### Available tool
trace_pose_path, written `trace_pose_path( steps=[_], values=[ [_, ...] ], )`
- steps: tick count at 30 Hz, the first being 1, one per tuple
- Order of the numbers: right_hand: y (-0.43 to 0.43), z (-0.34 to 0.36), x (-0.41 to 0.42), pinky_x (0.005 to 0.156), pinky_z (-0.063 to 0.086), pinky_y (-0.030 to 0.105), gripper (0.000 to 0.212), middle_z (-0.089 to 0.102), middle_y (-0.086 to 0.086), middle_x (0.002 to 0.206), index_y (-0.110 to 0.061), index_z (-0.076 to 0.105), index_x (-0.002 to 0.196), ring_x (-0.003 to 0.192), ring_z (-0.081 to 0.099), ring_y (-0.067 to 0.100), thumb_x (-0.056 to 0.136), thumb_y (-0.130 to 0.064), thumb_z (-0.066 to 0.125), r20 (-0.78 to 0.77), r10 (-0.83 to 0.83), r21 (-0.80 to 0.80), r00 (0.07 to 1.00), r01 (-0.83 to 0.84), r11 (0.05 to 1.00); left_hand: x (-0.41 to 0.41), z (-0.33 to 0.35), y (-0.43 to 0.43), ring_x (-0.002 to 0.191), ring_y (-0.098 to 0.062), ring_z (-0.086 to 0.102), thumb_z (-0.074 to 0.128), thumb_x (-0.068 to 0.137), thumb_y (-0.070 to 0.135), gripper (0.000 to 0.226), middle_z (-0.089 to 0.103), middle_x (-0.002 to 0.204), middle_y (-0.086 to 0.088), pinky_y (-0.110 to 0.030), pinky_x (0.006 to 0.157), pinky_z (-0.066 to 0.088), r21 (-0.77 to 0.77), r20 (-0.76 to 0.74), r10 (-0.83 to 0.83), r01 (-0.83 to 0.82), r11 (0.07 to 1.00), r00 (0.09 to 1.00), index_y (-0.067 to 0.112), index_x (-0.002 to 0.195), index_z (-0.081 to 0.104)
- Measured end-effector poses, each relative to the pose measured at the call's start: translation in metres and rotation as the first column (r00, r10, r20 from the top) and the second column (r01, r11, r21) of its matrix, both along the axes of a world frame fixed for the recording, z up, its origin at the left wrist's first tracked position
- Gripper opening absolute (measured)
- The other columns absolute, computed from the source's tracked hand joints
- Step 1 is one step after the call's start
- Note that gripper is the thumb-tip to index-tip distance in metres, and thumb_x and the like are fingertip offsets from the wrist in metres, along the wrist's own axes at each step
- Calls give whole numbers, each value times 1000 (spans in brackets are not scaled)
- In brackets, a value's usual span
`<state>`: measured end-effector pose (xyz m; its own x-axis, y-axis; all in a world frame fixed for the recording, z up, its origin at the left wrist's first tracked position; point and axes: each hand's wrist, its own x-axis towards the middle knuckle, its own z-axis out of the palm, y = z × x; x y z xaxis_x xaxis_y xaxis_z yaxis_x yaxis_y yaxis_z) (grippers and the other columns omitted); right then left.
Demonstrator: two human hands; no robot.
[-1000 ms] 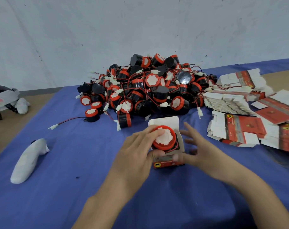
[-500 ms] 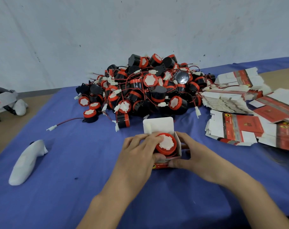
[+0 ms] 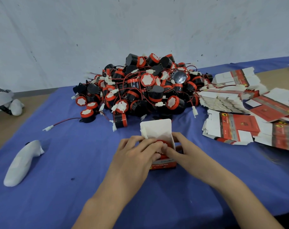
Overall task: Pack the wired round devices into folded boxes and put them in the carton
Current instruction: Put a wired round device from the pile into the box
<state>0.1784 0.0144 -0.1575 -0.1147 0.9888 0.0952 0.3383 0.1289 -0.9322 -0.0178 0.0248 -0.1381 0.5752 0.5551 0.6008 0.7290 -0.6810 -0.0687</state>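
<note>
A small folded box (image 3: 164,164) with a red front stands on the blue cloth, its white lid flap (image 3: 155,128) raised at the back. A red-topped round device (image 3: 162,142) sits low inside it, mostly hidden by fingers. My left hand (image 3: 137,154) curls over the device from the left, thumb at the box front. My right hand (image 3: 181,150) grips the box from the right, with fingertips on the device's top. Behind the box lies a big pile of black-and-red wired devices (image 3: 140,90).
Stacks of flat unfolded red-and-white boxes (image 3: 231,128) spread over the right of the table. A lone device with its wire (image 3: 86,114) lies left of the pile. A white wrapped object (image 3: 23,162) lies at the left, and a grey-white headset (image 3: 1,100) at the far left edge.
The device has gone from sitting high in the box mouth to deep inside it. Both hands have closed in over the box, and my right hand now grips it.
</note>
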Motion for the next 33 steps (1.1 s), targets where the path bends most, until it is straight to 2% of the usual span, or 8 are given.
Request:
trace_pose_path(
  steps=[5, 8, 12, 18, 22, 25, 30, 33],
  values=[
    [5, -4, -3, 79, 52, 17, 21, 68, -26, 105, -51, 55, 108, 98, 66, -7, 91, -52, 67, 4, -47, -22, 999, 47, 999, -7, -1, 1, 97, -19, 70, 49, 92, 14, 34, 70, 122, 2, -34, 84, 54, 34, 95, -69, 66, 997, 993, 20, 116, 73],
    [5, -5, -4, 85, 54, 23, 28, 68, -27, 106, -53, 55, 110, 98, 66, -6, 86, -57, 68, -6, -60, -38, 998, 60, 997, -5, -2, 0, 98, -17, 67, 48, 97, 23, 24, 61, 127, 6, -35, 75, 56, -94, 349, -36, 73, 993, 936, 26, 114, 65],
    [3, -5, -5, 89, 56, 27, 30, 69, -20, 110, -53, 54, 112, 100, 66, -5, 86, -58, 68, -10, -72, -34, 997, 72, 997, 2, -2, -2, 110, 4, 55, 49, 101, 47, 15, 40, 133, 26, -8, 79, 47, -322, 581, 85, 132, 938, 809, 48, 113, 57],
    [0, -2, -7, 89, 56, 28, 27, 67, -18, 113, -53, 53, 112, 100, 66, -4, 89, -55, 66, 19, -84, -25, 996, 84, 996, 18, 4, 0, 110, 11, 53, 61, 99, 22, 45, 43, 122, 24, 0, 84, 39, -355, 690, 132, 173, 919, 712, 56, 121, 44],
    [-1, 0, -7, 87, 55, 24, 28, 66, -18, 111, -52, 52, 113, 98, 64, -5, 88, -57, 63, 32, -94, -22, 995, 95, 995, 16, 1, -4, 113, 10, 53, 60, 99, 22, 53, 45, 119, 27, -4, 83, 44, -290, 675, 73, 174, 941, 734, 63, 125, 38],
    [-1, 0, -7, 86, 54, 23, 22, 65, -19, 111, -51, 53, 110, 97, 64, -6, 91, -54, 63, 33, -88, -21, 996, 89, 996, 10, -3, 0, 108, 5, 50, 51, 99, 39, 23, 50, 112, 29, -9, 80, 44, -327, 532, 111, 83, 941, 839, 47, 120, 48],
    [-1, -2, -8, 90, 54, 27, 16, 64, -18, 112, -49, 54, 109, 101, 64, -2, 94, -52, 61, 38, -86, -10, 996, 87, 996, -7, -3, 9, 109, -8, 44, 49, 99, 49, 34, 65, 104, 14, -18, 97, 26, -222, 307, 163, -96, 970, 938, 22, 106, 69],
    [0, -3, -8, 94, 55, 33, 18, 64, -17, 114, -49, 54, 109, 104, 64, 2, 94, -52, 62, 35, -92, -13, 995, 93, 996, -8, -2, 8, 109, -11, 45, 44, 99, 40, 35, 63, 109, 7, -25, 96, 34, -179, 244, 163, -120, 976, 956, 19, 98, 72]
  ],
)
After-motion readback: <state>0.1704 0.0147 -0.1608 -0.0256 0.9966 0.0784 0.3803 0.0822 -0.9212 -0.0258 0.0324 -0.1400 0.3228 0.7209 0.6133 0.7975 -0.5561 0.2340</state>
